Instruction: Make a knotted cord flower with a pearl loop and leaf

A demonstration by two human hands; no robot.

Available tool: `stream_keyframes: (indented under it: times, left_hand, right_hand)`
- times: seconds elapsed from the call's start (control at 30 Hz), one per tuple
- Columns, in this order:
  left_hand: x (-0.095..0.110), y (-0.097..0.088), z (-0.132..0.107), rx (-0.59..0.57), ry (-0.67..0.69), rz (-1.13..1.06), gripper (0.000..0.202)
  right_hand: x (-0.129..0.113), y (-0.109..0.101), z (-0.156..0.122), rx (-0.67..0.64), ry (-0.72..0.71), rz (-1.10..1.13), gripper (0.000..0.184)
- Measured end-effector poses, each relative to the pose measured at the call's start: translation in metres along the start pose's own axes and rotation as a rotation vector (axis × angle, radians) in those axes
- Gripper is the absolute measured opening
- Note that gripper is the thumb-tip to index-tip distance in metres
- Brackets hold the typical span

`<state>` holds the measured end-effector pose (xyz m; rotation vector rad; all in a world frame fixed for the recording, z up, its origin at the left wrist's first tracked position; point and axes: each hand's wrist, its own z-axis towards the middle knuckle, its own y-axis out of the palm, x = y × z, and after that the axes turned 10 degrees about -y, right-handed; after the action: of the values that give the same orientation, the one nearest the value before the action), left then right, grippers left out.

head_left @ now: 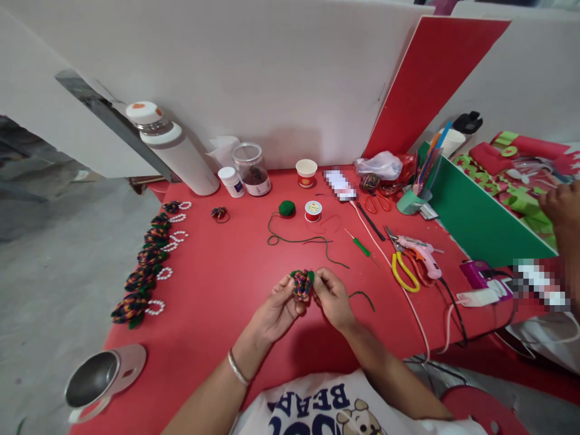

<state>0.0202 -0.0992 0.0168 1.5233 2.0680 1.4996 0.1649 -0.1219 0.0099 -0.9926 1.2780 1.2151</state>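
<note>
A small knitted piece [301, 286] of dark multicoloured yarn with green edges is held up over the red table between both hands. My left hand [277, 309] grips its left side and underside, thumb at the front. On the other side, my right hand [334, 296] pinches the green part near its top right corner. A green yarn ball [287, 209] with a trailing strand lies beyond the hands, beside a spool of red thread [313, 211]. To the right is a green-handled hook [361, 245]. Similar knitted pieces with white bead loops [139, 280] line the left edge.
A metal mug [93, 379] stands at the front left, a white flask [176, 154] at the back left. Yellow-handled pliers [405, 272], a pink glue gun [421, 254] and cables lie right. Another person's hand [562, 208] is past the green divider [480, 214].
</note>
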Motion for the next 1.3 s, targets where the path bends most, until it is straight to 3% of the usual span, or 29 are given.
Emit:
stream_keyframes:
  times: [0.27, 0.4, 0.57, 0.8, 1.03, 1.3]
  left_hand:
    - [0.002, 0.005, -0.001, 0.153, 0.243, 0.128, 0.042]
    - [0.007, 0.007, -0.002, 0.238, 0.348, 0.147, 0.043]
    - [0.007, 0.006, 0.0, 0.273, 0.349, 0.093, 0.042]
    - [0.006, 0.004, 0.001, 0.33, 0.294, 0.017, 0.042]
    - [0.003, 0.001, 0.003, 0.338, 0.311, 0.054, 0.046]
    - [-0.003, -0.005, 0.005, 0.31, 0.395, 0.177, 0.036]
  right_hand:
    - [0.0, -0.006, 0.006, 0.027, 0.095, 0.015, 0.07]
    - [-0.004, -0.005, 0.007, 0.072, 0.079, 0.095, 0.047]
    - [-0.009, 0.003, 0.005, 0.066, -0.025, -0.007, 0.046]
    - [-0.004, 0.004, 0.005, 0.094, -0.003, -0.037, 0.035]
    - [-0.007, 0.003, 0.002, 0.098, -0.2, -0.374, 0.01]
    - [-0.004, 0.004, 0.0, 0.08, -0.387, -0.606, 0.014]
